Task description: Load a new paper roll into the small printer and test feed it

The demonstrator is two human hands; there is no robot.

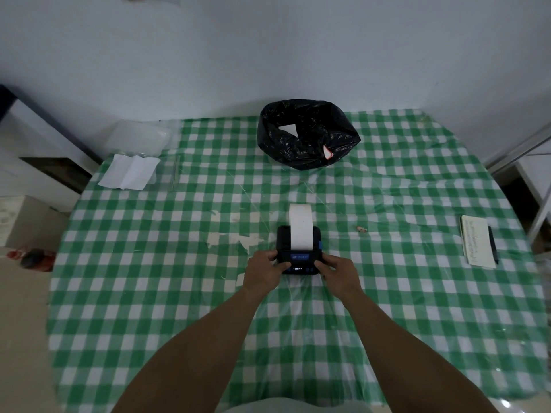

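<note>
Printer: we had the small black printer (pixel 299 251) with its lit blue screen near the middle of the green-and-white checked tablecloth (pixel 179 293).
Paper: a white strip (pixel 301 226) curled out of its top, towards the far side.
Left hand: our left hand (pixel 265 271) gripped the printer's left edge, thumb on the near panel.
Right hand: our right hand (pixel 338 271) clasped the right edge, fingers curled narrow over the buttons.
Feed step: best, we judged, to brace the body and press briefly, keeping the strip clear.
Room: a black plastic bag (pixel 308 134) sat far; a white notepad with a black pen (pixel 478 245) lay right, folded white paper (pixel 128 171) far left.
</note>
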